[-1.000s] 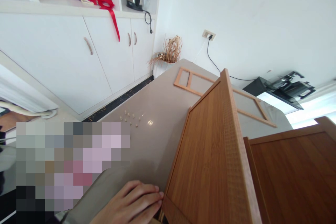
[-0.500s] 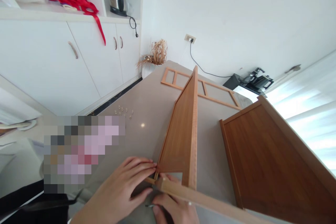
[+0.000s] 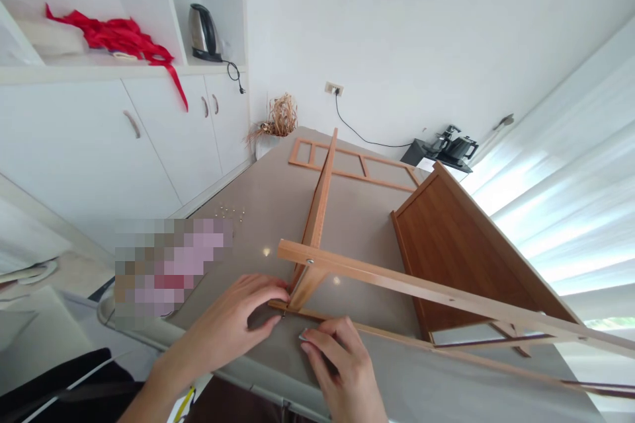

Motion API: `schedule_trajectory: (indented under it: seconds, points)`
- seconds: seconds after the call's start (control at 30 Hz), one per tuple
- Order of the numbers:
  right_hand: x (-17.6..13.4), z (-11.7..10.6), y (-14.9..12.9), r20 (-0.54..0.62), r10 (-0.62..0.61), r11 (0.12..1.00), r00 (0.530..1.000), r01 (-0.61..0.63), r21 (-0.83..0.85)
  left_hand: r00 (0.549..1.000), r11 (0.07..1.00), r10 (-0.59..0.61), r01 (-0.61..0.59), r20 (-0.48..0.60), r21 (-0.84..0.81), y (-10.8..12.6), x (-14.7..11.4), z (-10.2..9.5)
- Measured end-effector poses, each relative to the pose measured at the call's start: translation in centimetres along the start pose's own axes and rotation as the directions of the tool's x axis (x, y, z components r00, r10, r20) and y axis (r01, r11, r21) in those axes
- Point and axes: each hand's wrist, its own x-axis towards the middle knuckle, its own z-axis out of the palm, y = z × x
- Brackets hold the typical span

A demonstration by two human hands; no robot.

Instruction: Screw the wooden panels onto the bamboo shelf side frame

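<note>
A wooden panel (image 3: pixel 317 215) stands on edge on the table, joined to an upper wooden rail (image 3: pixel 387 274) and a lower rail (image 3: pixel 377 330). At their near left corner, my left hand (image 3: pixel 243 317) grips the lower frame, fingertips against the wood and thumb just below. A small bolt (image 3: pixel 284 314) sticks out between that thumb and the rail. To the right, my right hand (image 3: pixel 342 357) pinches a small greyish metal piece (image 3: pixel 302 336), mostly hidden by the fingers, apart from the corner. One metal bolt head (image 3: pixel 309 262) shows in the upper rail.
A second wooden panel (image 3: pixel 476 258) stands at the right. A flat ladder-like wooden frame (image 3: pixel 364 165) lies at the back of the table (image 3: pixel 268 211). Several small fittings (image 3: pixel 231 213) lie at the left, near a blurred pink patch (image 3: pixel 191 264). A kettle (image 3: pixel 203 33) stands on the shelf.
My right hand has come out from behind the upper rail and moved right, away from the corner. My left hand stays at the corner. The view has shifted, showing the panel more edge-on.
</note>
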Motion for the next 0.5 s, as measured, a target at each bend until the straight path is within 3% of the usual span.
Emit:
schedule_trajectory:
  seconds: [0.27, 0.5]
  points:
    - [-0.8, 1.2, -0.2, 0.067, 0.108, 0.993, 0.992, -0.111, 0.046, 0.996, 0.996, 0.080, -0.079, -0.029, 0.046, -0.5, 0.3, 0.3]
    - [-0.4, 2.2, 0.1, 0.048, 0.083, 0.995, 0.995, -0.086, 0.044, 0.980, 0.984, 0.176, -0.173, -0.094, 0.039, -0.6, 0.2, 0.8]
